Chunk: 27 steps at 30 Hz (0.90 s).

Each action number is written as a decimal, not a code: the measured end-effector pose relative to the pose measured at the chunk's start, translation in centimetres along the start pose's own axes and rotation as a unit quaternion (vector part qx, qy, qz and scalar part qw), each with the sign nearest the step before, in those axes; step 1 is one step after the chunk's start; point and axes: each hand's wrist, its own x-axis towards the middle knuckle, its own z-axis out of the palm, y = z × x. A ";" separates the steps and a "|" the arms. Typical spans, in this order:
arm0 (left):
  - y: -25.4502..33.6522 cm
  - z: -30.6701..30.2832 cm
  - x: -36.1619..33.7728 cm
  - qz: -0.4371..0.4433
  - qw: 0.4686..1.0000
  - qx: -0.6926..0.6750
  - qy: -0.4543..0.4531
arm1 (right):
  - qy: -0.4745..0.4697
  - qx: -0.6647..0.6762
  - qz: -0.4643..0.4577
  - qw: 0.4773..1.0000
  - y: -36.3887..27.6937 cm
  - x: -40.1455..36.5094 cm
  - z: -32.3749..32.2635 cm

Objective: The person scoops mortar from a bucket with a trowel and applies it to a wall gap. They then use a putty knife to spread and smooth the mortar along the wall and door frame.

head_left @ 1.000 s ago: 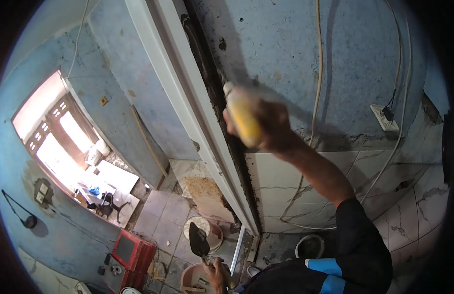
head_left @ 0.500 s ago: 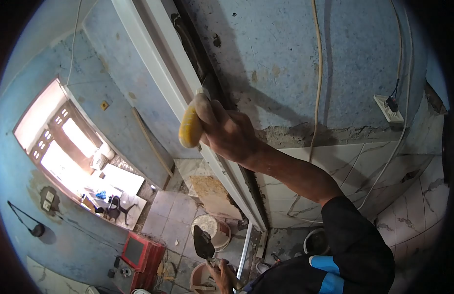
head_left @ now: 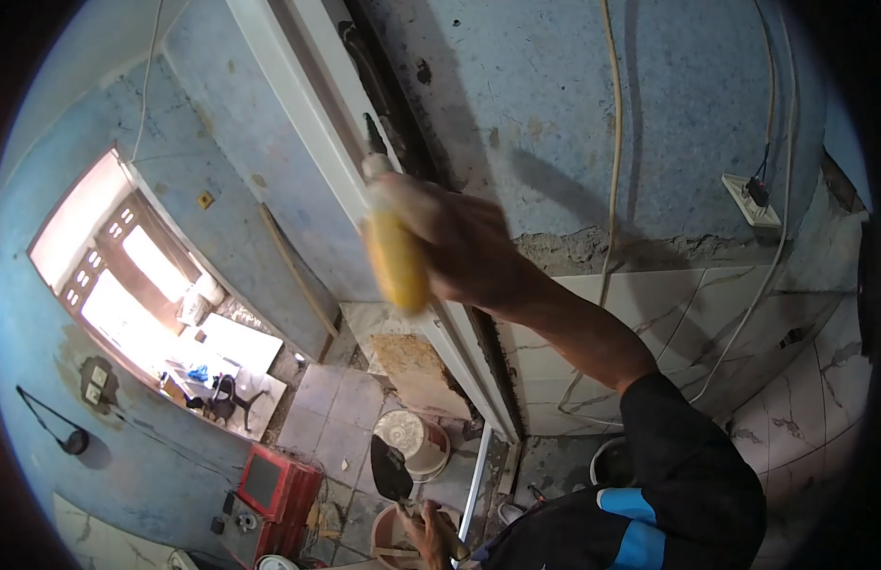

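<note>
My right hand [head_left: 459, 242], blurred by motion, is wrapped round a yellow-handled tool [head_left: 399, 261] with a pale collar and a narrow dark blade. The blade points up along the white frame [head_left: 341, 157], close to the dark gap [head_left: 388, 90] between frame and blue wall; its exact kind is unclear. Low in the view, my left hand [head_left: 429, 534] grips a trowel [head_left: 391, 470], its dark, pointed blade standing upward. Behind that blade is a bucket [head_left: 438, 446] of grey material, and beside the left hand sits a reddish tub [head_left: 385, 534].
A rough board [head_left: 416, 370] leans near the frame's foot. A red box-like unit [head_left: 293, 499] stands at lower left. Cables [head_left: 616, 123] hang down the blue wall by a socket [head_left: 752, 201]. Another bucket [head_left: 611, 463] stands right of the frame, below marbled tiles [head_left: 640, 299].
My right hand and the yellow-handled tool have shifted slightly right and down, and the dark blade now shows. My left hand with the trowel has barely moved.
</note>
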 end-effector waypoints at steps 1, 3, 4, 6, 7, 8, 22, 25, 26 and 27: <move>0.0 0.1 0.1 0.000 1.000 -0.004 0.002 | 0.035 0.017 -0.031 0.999 0.1 -0.5 -1.0; -0.2 0.2 -0.1 -0.006 1.000 -0.024 -0.008 | 0.071 -0.094 -0.047 0.992 -0.1 -0.7 -3.7; -0.8 0.0 0.0 -0.011 0.999 -0.029 -0.008 | 0.060 -0.149 -0.048 0.986 0.3 -0.5 -4.9; -1.7 -0.3 0.3 -0.018 0.999 -0.025 -0.017 | 0.037 0.059 0.282 0.957 1.0 -1.8 -5.3; -1.6 0.3 0.0 0.009 0.999 -0.040 0.006 | 0.054 0.148 0.383 0.910 1.6 -2.3 -5.2; -1.5 0.7 -0.2 0.005 0.999 -0.040 0.005 | 0.072 0.231 0.477 0.845 2.3 -2.4 -5.2; -0.3 0.8 -0.6 0.009 1.000 -0.013 0.014 | 0.029 0.225 0.459 0.859 6.1 1.4 -2.8; -0.9 0.5 -0.4 0.022 1.000 -0.002 0.011 | 0.021 0.194 0.412 0.890 6.9 3.8 -1.8; -1.1 0.4 -0.2 0.023 1.000 -0.003 0.011 | 0.022 0.195 0.411 0.890 7.4 4.5 -1.5; -1.4 0.2 -0.1 0.007 1.000 -0.001 0.013 | 0.021 0.191 0.407 0.893 7.9 5.2 -1.1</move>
